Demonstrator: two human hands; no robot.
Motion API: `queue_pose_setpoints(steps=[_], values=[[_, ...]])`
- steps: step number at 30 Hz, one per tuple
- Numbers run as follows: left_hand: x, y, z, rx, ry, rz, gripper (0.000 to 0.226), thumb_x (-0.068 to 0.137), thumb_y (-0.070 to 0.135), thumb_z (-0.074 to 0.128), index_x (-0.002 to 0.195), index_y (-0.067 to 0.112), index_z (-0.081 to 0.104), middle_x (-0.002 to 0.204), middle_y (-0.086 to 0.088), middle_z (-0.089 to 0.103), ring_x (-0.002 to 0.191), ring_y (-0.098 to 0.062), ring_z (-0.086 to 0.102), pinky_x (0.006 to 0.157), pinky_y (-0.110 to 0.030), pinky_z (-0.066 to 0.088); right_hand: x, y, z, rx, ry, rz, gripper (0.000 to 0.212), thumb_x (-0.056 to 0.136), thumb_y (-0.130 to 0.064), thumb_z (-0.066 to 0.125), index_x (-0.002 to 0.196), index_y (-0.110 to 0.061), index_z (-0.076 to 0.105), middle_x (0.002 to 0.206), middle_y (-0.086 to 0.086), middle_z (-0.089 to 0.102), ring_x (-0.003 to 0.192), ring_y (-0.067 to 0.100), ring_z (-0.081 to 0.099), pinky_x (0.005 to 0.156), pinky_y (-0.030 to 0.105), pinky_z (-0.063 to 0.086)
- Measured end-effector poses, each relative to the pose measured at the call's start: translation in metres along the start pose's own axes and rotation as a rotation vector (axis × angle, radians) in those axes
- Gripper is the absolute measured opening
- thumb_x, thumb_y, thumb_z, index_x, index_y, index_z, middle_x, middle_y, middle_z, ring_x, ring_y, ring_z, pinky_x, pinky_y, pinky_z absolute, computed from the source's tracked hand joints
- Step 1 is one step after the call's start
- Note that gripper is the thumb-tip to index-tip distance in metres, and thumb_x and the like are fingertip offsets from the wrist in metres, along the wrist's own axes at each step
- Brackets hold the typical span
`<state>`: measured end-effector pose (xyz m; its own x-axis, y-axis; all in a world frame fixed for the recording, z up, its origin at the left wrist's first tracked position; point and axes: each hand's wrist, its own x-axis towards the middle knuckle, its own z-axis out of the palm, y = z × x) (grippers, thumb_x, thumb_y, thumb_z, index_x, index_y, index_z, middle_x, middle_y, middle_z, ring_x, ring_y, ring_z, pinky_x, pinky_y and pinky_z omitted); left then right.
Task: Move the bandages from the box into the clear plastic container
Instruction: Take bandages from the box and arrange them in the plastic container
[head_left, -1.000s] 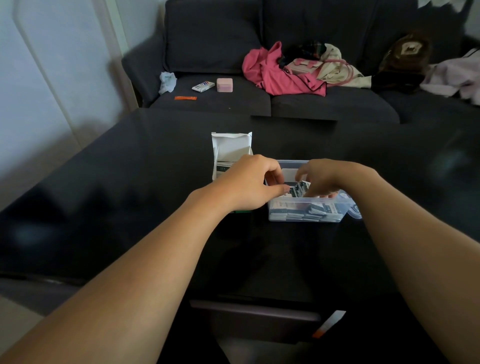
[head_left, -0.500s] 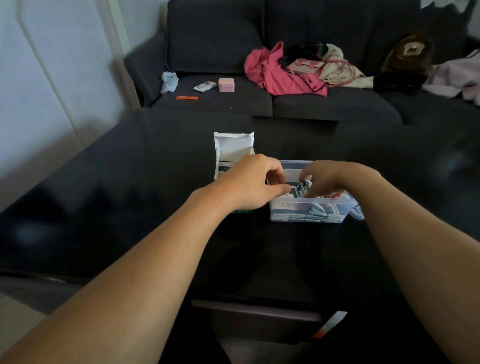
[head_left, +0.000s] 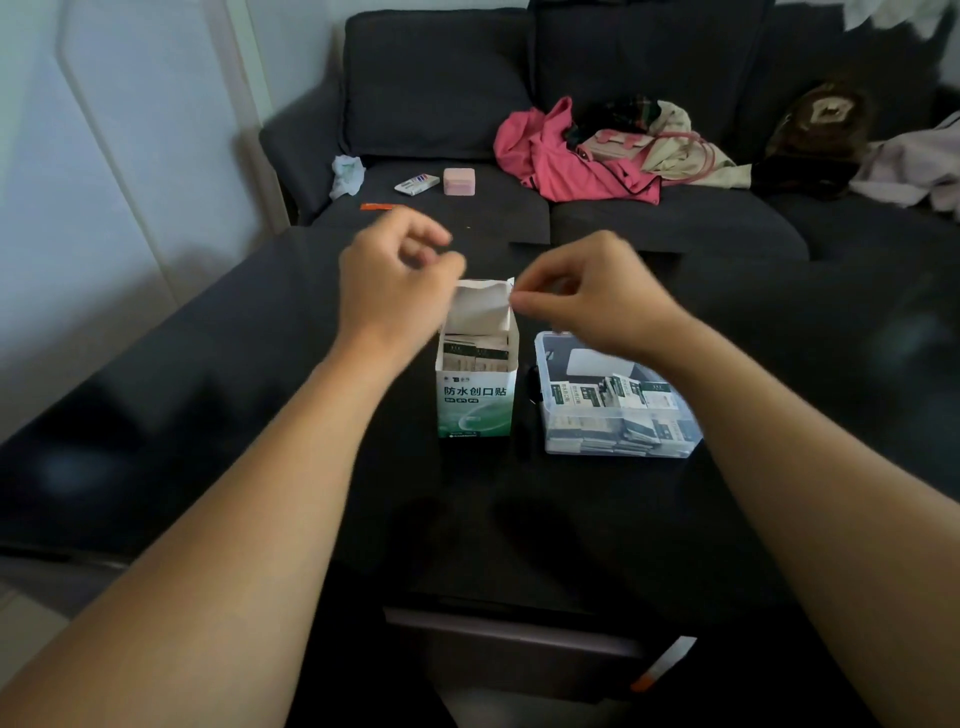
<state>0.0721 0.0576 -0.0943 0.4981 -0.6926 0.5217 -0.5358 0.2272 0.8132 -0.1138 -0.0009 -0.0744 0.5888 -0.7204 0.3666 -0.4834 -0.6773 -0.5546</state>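
The white and green bandage box (head_left: 475, 400) stands upright on the dark table with its top flap (head_left: 480, 304) raised and wrapped bandages (head_left: 475, 353) showing inside. Right of it sits the clear plastic container (head_left: 618, 441), holding several bandages (head_left: 623, 395). My left hand (head_left: 397, 283) hovers, blurred, at the flap's left edge with curled fingers; whether it holds anything is unclear. My right hand (head_left: 587, 301) is above the container's far end, and its thumb and forefinger pinch the flap's right corner.
The black glossy table (head_left: 260, 415) runs to a near edge (head_left: 519, 608) with a drawer below it. Behind it is a dark sofa (head_left: 519, 218) carrying pink clothing (head_left: 566, 156), a pink case (head_left: 460, 181), a small packet (head_left: 415, 184) and bags.
Both hands have left the clear container and risen to the top of the box. The view has shifted, so the box front is no longer hidden by my left hand.
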Motion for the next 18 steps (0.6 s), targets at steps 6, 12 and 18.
queue_pose_setpoints(steps=[6, 12, 18], values=[[-0.003, -0.031, -0.012, 0.122, -0.612, -0.573, 0.049, 0.087, 0.042, 0.061, 0.132, 0.028, 0.053, 0.119, 0.003, 0.062, 0.101, -0.021, 0.064, 0.065, -0.035, 0.057, 0.022, -0.002, 0.045, -0.213, -0.119, 0.030, 0.014, 0.081, -0.022, 0.077, 0.094, -0.027, 0.079, 0.094, -0.005, 0.074, 0.084, 0.008, 0.069, 0.081, 0.034, 0.058], [-0.005, -0.030, -0.003, 0.167, -0.639, -0.454, 0.028, 0.100, 0.021, 0.051, 0.125, 0.018, 0.061, 0.110, -0.001, 0.069, 0.096, -0.018, 0.065, 0.058, -0.030, 0.059, 0.024, -0.003, 0.063, -0.494, -0.152, 0.073, 0.020, 0.081, -0.022, 0.076, 0.100, -0.025, 0.074, 0.100, 0.006, 0.063, 0.081, 0.029, 0.063, 0.069, 0.034, 0.050], [-0.008, -0.028, -0.006, 0.122, -0.636, -0.474, 0.028, 0.101, 0.016, 0.049, 0.126, 0.017, 0.061, 0.116, -0.004, 0.068, 0.101, -0.022, 0.068, 0.063, -0.034, 0.063, 0.021, -0.006, 0.064, -0.484, -0.138, 0.053, 0.019, 0.081, -0.020, 0.078, 0.096, -0.030, 0.077, 0.088, -0.001, 0.054, 0.075, 0.025, 0.055, 0.066, 0.031, 0.042]])
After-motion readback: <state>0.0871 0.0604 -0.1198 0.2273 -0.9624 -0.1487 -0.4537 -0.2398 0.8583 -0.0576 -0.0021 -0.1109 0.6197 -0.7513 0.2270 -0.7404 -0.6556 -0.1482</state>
